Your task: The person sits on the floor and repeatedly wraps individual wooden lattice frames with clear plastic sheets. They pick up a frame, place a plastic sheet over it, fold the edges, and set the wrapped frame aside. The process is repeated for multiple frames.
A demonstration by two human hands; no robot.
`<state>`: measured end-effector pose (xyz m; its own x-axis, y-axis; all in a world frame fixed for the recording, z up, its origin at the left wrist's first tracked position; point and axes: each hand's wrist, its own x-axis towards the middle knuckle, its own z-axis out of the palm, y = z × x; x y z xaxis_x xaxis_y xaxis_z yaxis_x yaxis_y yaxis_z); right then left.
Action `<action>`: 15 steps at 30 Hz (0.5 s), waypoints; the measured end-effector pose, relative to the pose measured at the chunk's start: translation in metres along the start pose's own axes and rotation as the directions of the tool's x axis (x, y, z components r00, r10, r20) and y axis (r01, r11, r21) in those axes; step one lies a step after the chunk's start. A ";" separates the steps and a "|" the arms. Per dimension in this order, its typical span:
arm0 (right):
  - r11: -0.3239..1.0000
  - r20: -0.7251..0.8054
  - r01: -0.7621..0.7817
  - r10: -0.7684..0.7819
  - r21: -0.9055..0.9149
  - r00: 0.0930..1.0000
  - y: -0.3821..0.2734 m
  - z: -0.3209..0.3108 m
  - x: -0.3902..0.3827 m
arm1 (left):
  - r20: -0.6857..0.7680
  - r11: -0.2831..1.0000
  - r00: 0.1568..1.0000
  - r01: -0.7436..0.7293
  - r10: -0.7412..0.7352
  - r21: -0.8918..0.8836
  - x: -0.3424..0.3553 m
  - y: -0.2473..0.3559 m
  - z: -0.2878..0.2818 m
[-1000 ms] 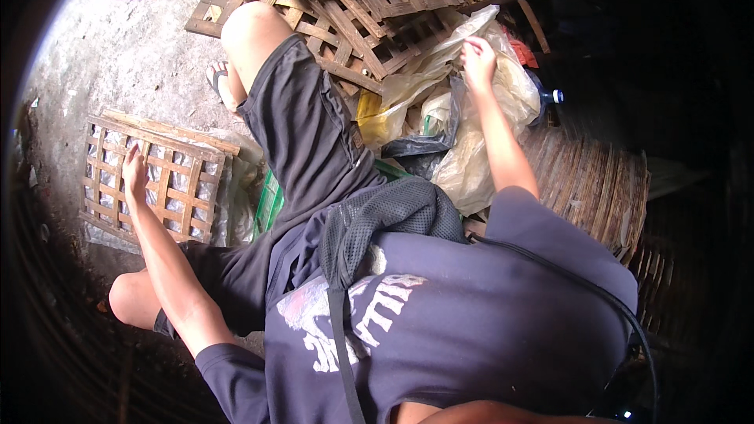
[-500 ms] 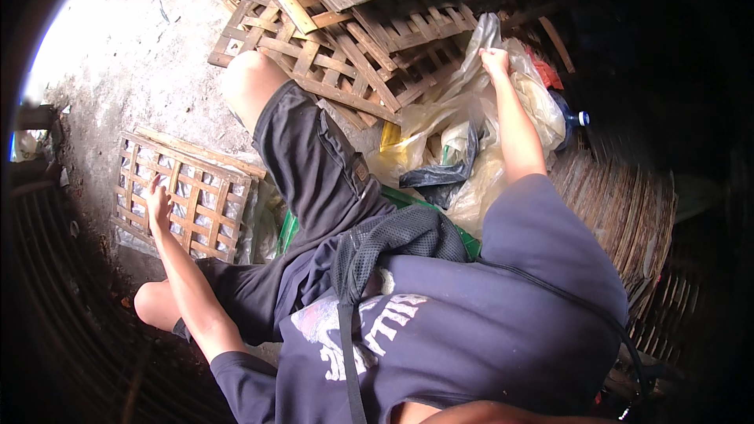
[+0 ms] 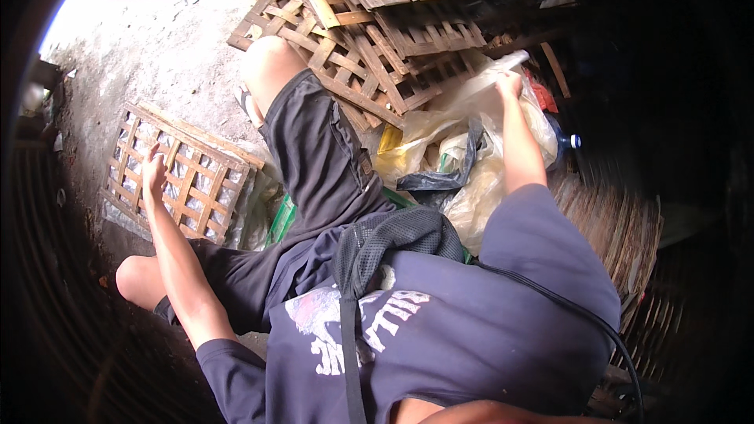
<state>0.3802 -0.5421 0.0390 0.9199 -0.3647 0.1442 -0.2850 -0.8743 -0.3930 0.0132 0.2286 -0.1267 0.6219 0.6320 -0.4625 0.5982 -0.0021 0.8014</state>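
My right hand (image 3: 509,85) is closed on a clear plastic sheet (image 3: 463,98), over a heap of crumpled plastic on my right side. A black plastic piece (image 3: 433,180) and a yellow piece (image 3: 390,146) lie among that heap. On my left, my left hand (image 3: 154,171) is over a woven wooden lattice panel (image 3: 184,180), fingers partly stretched out and gripping nothing visible. Plastic sheeting shows through the gaps of this panel and sticks out past its edges. Whether the left palm presses on the slats is hard to see.
Several wooden lattice panels (image 3: 345,47) are piled ahead of my knee. A stack of thin brown slatted pieces (image 3: 605,220) stands at my right, near a blue-capped bottle (image 3: 576,141). Something green (image 3: 283,220) shows beneath me. Pale ground (image 3: 181,39) stretches far left.
The plastic in my right hand has gone from standing up above the fist to being drawn out slanting beside it. My left hand stays over the panel. The whole view has shifted slightly.
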 end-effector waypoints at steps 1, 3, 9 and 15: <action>0.995 -0.053 0.084 -0.082 0.052 0.995 -0.015 -0.009 -0.004 | -0.036 0.999 0.999 -0.029 0.028 -0.015 -0.004 0.004 -0.004; 0.975 -0.259 0.222 -0.208 0.023 0.943 -0.033 -0.039 0.013 | -0.071 0.997 0.994 -0.080 0.079 -0.011 0.020 -0.018 -0.021; 0.854 -0.552 0.508 -0.369 0.116 0.747 -0.074 -0.149 0.031 | 0.034 0.991 0.995 0.086 -0.090 0.104 -0.010 0.006 -0.011; 0.695 -0.814 0.693 -0.282 0.192 0.508 -0.145 -0.269 -0.005 | 0.000 0.998 0.999 0.036 -0.036 0.060 -0.022 0.026 -0.001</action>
<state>0.3443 -0.4996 0.3400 0.3283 -0.1995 0.9233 0.4911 -0.7989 -0.3473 0.0145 0.2156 -0.0951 0.5999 0.6314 -0.4914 0.6495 -0.0256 0.7600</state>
